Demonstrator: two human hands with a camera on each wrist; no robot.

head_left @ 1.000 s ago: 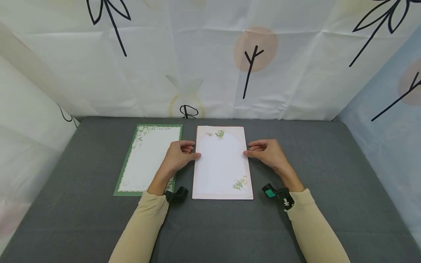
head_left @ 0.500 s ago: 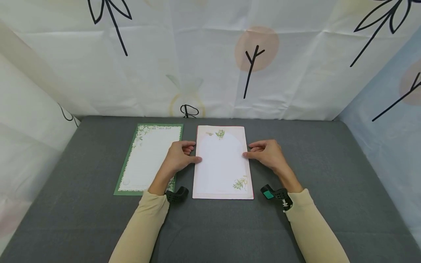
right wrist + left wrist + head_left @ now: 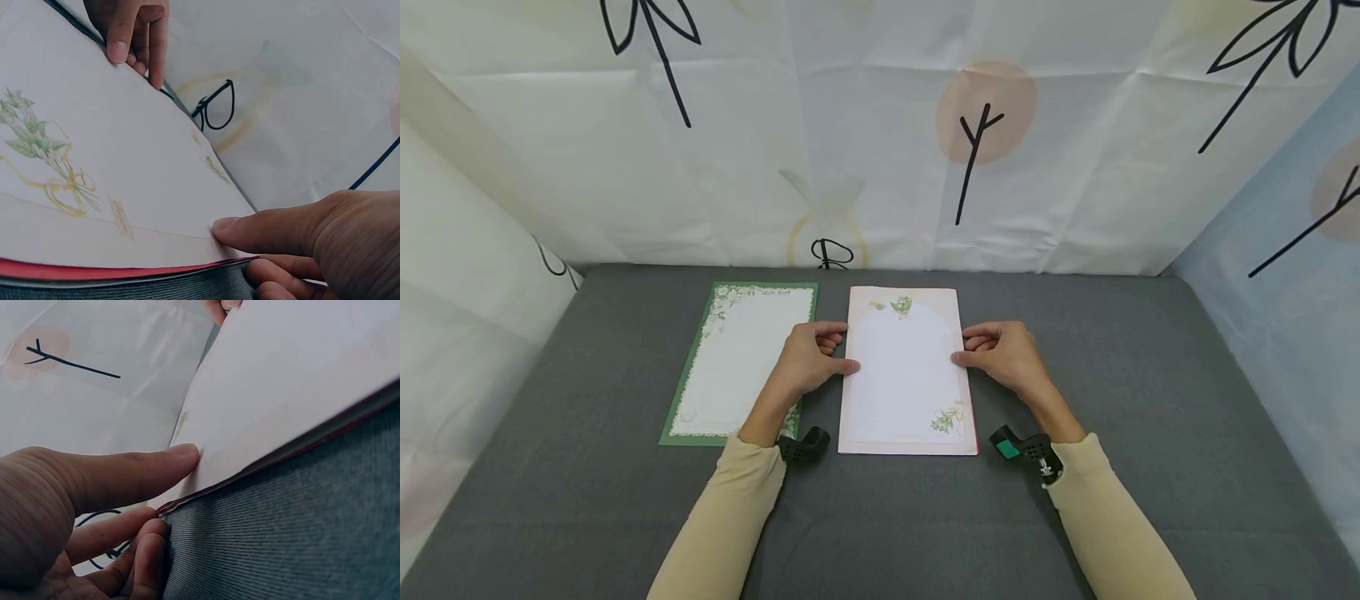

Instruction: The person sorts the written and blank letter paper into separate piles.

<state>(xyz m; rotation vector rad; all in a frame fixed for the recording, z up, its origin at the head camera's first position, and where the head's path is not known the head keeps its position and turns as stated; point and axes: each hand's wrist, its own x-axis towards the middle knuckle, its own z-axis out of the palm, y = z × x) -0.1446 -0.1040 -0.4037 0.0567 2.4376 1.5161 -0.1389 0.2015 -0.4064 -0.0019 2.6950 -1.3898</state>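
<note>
Lying leftmost on the grey-covered bench (image 3: 880, 533), a green-bordered sheet (image 3: 737, 375) is partly hidden by the person's left forearm (image 3: 763, 418). Next, the left hand (image 3: 803, 358) pinches the near-side left edge of a pale pink-bordered sheet (image 3: 904, 379), thumb on top; a red layer (image 3: 94, 272) shows beneath. Across from it, the right hand (image 3: 1009, 357) pinches the right edge, fingers curled underneath.
</note>
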